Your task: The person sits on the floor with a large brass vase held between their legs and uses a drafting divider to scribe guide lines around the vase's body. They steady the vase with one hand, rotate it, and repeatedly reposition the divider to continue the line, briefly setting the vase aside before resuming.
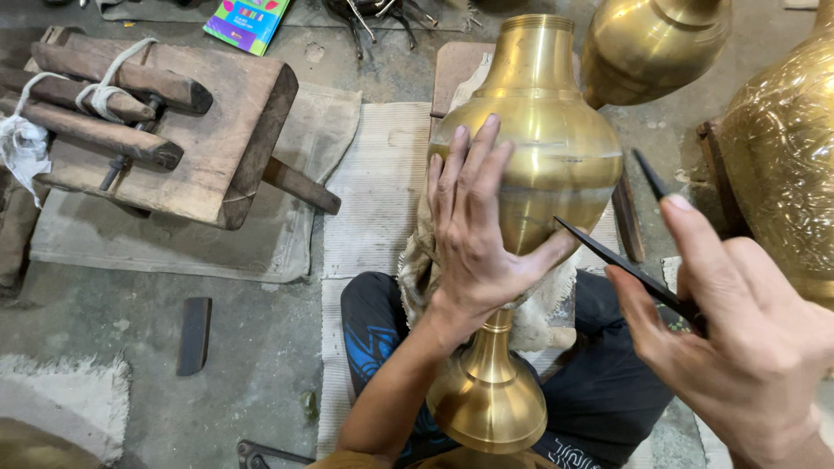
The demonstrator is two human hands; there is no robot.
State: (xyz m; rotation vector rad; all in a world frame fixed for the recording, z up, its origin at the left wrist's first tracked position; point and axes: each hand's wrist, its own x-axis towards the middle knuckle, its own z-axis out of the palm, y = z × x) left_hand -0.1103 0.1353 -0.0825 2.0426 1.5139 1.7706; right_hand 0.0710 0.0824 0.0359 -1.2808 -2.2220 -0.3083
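While the person sits on the floor [252, 347] with legs folded, a big brass vase [530, 148] lies tipped across the lap, foot toward the body and open mouth pointing away, so its long axis runs straight out from the person. Left hand [473, 230] is spread flat over the belly of the vase, fingers apart and pressed on the metal, thumb hooked round the right side. It's the nearer hand by far, since it's actually touching. Right hand [738, 339] sits off to the right and a bit lower, pinched closed on a thin dark two-legged tool [630, 269], looks like dividers or a compass. One leg's tip sits right at the vase wall beside the left thumb, the other leg sticks up free.

A frayed cloth [543, 308] pads the vase where its neck narrows to the foot. You can't see into the mouth from this angle, so no idea if anything's inside. Two more brass vessels [782, 148] stand at the far right. Over on the left, a wooden block [217, 130] with handled tools [95, 130] resting on top, sitting on a mat [287, 234].
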